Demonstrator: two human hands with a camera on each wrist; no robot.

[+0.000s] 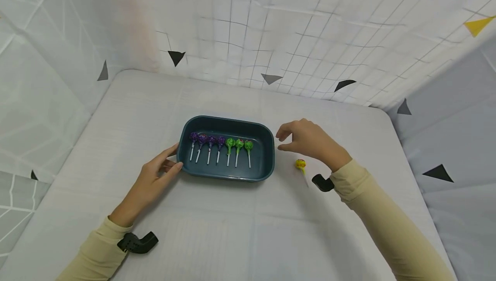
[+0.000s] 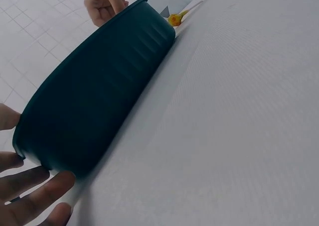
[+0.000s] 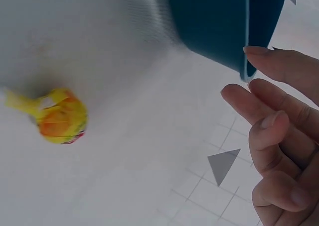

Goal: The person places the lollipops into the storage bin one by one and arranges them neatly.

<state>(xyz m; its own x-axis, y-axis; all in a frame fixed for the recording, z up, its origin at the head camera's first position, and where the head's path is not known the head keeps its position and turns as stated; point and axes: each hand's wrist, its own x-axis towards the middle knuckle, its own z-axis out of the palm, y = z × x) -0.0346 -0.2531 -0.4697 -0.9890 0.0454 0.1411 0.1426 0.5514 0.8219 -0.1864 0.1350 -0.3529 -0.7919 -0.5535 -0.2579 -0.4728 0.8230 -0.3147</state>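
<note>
A dark teal plastic tray (image 1: 224,175) sits on the table in the head view. Several purple-wrapped lollipops (image 1: 212,140) and three green-wrapped ones (image 1: 239,144) lie in it side by side, sticks toward me. My left hand (image 1: 153,179) is at the tray's left end, its spread fingers (image 2: 47,193) resting against the outer wall. Beyond the opposite end, my right hand (image 1: 310,141) hovers with thumb and fingers apart and nothing between them. A yellow-wrapped lollipop (image 1: 300,164) lies outside the tray, below the right hand; the right wrist view shows its yellow wrapper (image 3: 62,116) close up.
White cloth covers the table (image 1: 217,238). Hanging pale sheets with grid lines and triangles form a back wall (image 1: 232,35) and side walls. Black camera mounts sit on the left wrist (image 1: 137,243) and right wrist (image 1: 323,183).
</note>
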